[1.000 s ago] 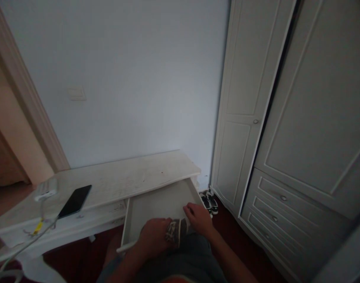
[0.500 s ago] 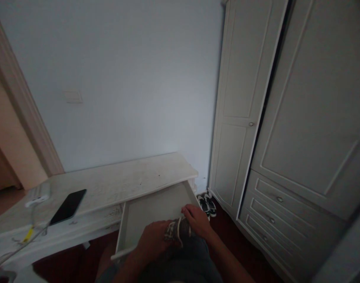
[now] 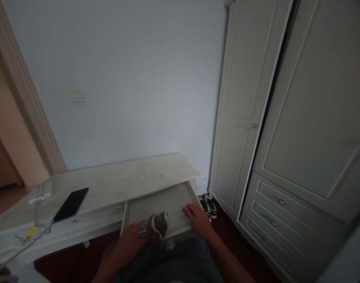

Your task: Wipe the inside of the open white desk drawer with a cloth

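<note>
In the head view, we see our left hand (image 3: 131, 236) gripping a dark, patterned cloth item (image 3: 159, 225) at the near end of the pulled-out drawer (image 3: 156, 202). Our right hand (image 3: 198, 221) is by its right side; we cannot tell whether it is closed on anything.

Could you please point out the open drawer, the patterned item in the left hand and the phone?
Open drawer (image 3: 174, 211), head view: its bare inside bottom.
Patterned item (image 3: 161, 223), head view: its dark part beside the pale trim.
Phone (image 3: 71, 204), head view: the middle of its dark screen.
</note>
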The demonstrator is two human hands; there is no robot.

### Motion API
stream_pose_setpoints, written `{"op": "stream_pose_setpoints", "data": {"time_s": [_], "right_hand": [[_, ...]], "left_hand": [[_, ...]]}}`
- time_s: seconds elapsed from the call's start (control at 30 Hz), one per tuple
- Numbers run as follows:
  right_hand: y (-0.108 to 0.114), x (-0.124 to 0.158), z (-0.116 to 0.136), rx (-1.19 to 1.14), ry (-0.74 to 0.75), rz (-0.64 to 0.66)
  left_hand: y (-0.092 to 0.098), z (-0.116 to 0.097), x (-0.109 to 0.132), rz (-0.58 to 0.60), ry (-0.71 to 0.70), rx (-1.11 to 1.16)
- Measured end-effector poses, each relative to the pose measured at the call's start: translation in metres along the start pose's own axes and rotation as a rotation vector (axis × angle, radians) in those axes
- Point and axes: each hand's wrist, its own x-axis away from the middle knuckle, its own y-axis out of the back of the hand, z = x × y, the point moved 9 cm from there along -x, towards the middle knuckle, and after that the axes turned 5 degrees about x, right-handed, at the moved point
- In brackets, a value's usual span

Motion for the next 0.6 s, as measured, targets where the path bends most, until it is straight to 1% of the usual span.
{"op": "stream_pose_setpoints", "data": {"time_s": [0.07, 0.13, 0.17, 0.2, 0.27, 0.3, 0.33, 0.37, 0.4, 0.43, 0.5, 0.57, 0.6], "right_hand": [[0.007, 0.0, 0.0, -0.202, -0.032, -0.082], [0.005, 0.002, 0.01, -0.425, -0.044, -0.118], [0.0, 0.003, 0.022, -0.531, -0.029, -0.092], [-0.009, 0.004, 0.039, -0.636, 0.003, -0.036], [-0.032, 0.008, 0.085, -0.833, 0.097, 0.132], [-0.043, 0.009, 0.107, -0.914, 0.133, 0.204], [-0.052, 0.01, 0.124, -0.971, 0.137, 0.246], [-0.058, 0.01, 0.135, -1.013, 0.116, 0.245], [-0.06, 0.008, 0.14, -1.035, 0.08, 0.214], [-0.058, 0.006, 0.139, -1.037, 0.045, 0.167], [-0.04, 0.003, 0.127, -0.976, 0.036, 0.093], [-0.008, 0.002, 0.11, -0.791, 0.112, 0.088], [0.009, 0.002, 0.098, -0.645, 0.149, 0.09]], "left_hand": [[0.011, 0.002, -0.004, -0.099, 0.015, 0.082], [0.025, 0.004, -0.007, -0.266, 0.072, 0.215], [0.03, 0.004, -0.009, -0.351, 0.104, 0.288], [0.033, 0.001, -0.011, -0.417, 0.124, 0.358], [0.03, -0.011, -0.02, -0.474, 0.114, 0.443], [0.027, -0.019, -0.025, -0.489, 0.08, 0.44], [0.026, -0.026, -0.029, -0.51, 0.039, 0.406], [0.025, -0.031, -0.031, -0.541, 0.004, 0.349], [0.026, -0.031, -0.032, -0.572, -0.02, 0.284], [0.026, -0.027, -0.032, -0.589, -0.033, 0.221], [0.025, -0.009, -0.03, -0.547, -0.05, 0.116], [0.026, 0.015, -0.022, -0.46, -0.086, -0.018], [0.029, 0.028, -0.014, -0.46, -0.095, -0.12]]}}
